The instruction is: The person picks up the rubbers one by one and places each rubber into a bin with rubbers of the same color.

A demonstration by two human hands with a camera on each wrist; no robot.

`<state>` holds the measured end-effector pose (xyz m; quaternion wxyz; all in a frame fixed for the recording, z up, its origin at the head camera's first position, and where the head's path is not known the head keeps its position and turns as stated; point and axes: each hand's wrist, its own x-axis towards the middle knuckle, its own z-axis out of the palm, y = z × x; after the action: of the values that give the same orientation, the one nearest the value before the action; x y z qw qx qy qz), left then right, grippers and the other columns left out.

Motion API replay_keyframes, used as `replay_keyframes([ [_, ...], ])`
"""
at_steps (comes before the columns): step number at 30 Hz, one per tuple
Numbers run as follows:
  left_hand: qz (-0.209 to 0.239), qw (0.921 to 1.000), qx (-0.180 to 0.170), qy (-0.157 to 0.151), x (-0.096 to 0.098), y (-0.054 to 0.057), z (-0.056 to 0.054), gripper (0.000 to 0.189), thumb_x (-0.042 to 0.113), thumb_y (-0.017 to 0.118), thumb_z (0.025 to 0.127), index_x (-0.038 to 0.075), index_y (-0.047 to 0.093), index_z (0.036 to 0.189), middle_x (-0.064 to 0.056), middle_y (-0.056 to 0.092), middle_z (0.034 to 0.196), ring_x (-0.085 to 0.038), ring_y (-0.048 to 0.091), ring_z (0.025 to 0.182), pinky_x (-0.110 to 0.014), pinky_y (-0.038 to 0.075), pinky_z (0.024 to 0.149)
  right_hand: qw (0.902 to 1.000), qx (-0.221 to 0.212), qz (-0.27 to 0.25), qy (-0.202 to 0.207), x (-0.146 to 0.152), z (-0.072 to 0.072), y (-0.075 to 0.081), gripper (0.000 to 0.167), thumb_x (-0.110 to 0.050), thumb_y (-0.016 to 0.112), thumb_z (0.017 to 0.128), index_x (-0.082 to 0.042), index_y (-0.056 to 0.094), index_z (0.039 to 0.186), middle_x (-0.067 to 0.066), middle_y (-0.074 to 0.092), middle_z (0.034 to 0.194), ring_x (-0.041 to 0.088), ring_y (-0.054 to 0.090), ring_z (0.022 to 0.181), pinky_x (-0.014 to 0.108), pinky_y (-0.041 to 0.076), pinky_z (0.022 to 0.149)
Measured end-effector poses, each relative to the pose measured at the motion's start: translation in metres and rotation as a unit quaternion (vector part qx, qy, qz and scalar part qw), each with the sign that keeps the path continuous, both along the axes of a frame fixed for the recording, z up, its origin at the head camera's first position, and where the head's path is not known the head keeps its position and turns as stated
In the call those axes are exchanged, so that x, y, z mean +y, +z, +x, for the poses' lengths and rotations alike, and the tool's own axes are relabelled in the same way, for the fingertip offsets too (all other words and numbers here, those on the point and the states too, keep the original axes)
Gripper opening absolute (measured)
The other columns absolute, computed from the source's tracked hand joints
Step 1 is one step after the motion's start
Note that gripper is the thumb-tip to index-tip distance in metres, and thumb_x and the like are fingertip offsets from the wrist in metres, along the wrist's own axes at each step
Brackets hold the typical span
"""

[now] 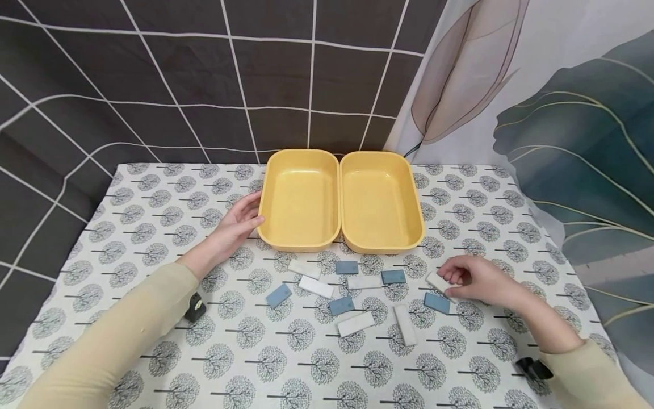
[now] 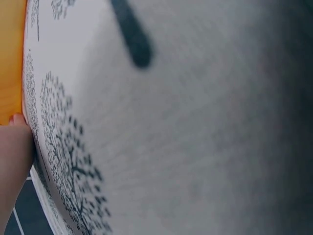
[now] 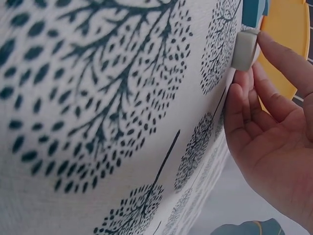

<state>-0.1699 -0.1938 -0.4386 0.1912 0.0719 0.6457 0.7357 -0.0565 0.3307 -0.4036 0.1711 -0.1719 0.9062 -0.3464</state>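
Two yellow plastic trays stand side by side, the left tray and the right tray. My left hand rests against the left tray's outer side, its thumb at the rim. In the left wrist view only part of that hand shows, beside the tray. My right hand pinches a white rectangular block between thumb and fingers, low over the cloth. A blue block lies just beside it. In the right wrist view, the white block is at the fingertips.
Several white blocks and blue blocks lie scattered on the tree-patterned tablecloth in front of the trays. Behind the table hangs a dark gridded cloth. A leaf-patterned curtain is at the right.
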Motion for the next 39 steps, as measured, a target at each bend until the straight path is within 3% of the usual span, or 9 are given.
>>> replay_keyframes([
  [17,-0.009,1.0000,0.001,-0.003,-0.001,-0.001,0.001,0.075,0.000,0.056,0.103,0.003,0.018,0.168,-0.021,0.023,0.172,-0.002,0.049,0.133,-0.025,0.038,0.128,0.9984,-0.043,0.027,-0.025,-0.008,0.003,0.003,0.037,-0.006,0.089,0.078,0.005,0.072,0.110,0.002,0.069,0.090,-0.001,0.057,0.079,0.016,0.058,0.072],
  [26,-0.006,1.0000,0.002,-0.004,0.000,-0.001,0.000,0.074,-0.001,0.054,0.103,0.002,0.017,0.168,-0.022,0.022,0.173,-0.001,0.050,0.132,-0.022,0.040,0.125,0.9978,-0.047,0.034,-0.031,-0.012,0.001,0.005,0.030,-0.008,0.088,0.080,0.001,0.073,0.105,-0.001,0.068,0.086,0.000,0.058,0.076,0.016,0.057,0.070],
  [34,-0.006,1.0000,0.000,-0.004,-0.001,0.000,0.000,0.075,-0.001,0.054,0.103,0.003,0.018,0.168,-0.020,0.022,0.173,-0.002,0.049,0.133,-0.023,0.038,0.127,0.9987,-0.039,0.027,-0.020,-0.017,-0.005,0.015,0.026,-0.006,0.086,0.081,0.002,0.075,0.103,0.001,0.072,0.088,-0.001,0.060,0.076,0.016,0.059,0.070],
  [39,-0.005,1.0000,0.003,-0.005,-0.001,0.000,-0.001,0.075,0.000,0.056,0.103,0.004,0.019,0.168,-0.019,0.023,0.173,-0.003,0.049,0.134,-0.024,0.038,0.128,0.9992,-0.022,0.032,-0.007,-0.021,-0.013,0.029,0.026,-0.003,0.086,0.081,0.002,0.075,0.104,0.001,0.073,0.088,-0.001,0.061,0.076,0.017,0.060,0.069],
])
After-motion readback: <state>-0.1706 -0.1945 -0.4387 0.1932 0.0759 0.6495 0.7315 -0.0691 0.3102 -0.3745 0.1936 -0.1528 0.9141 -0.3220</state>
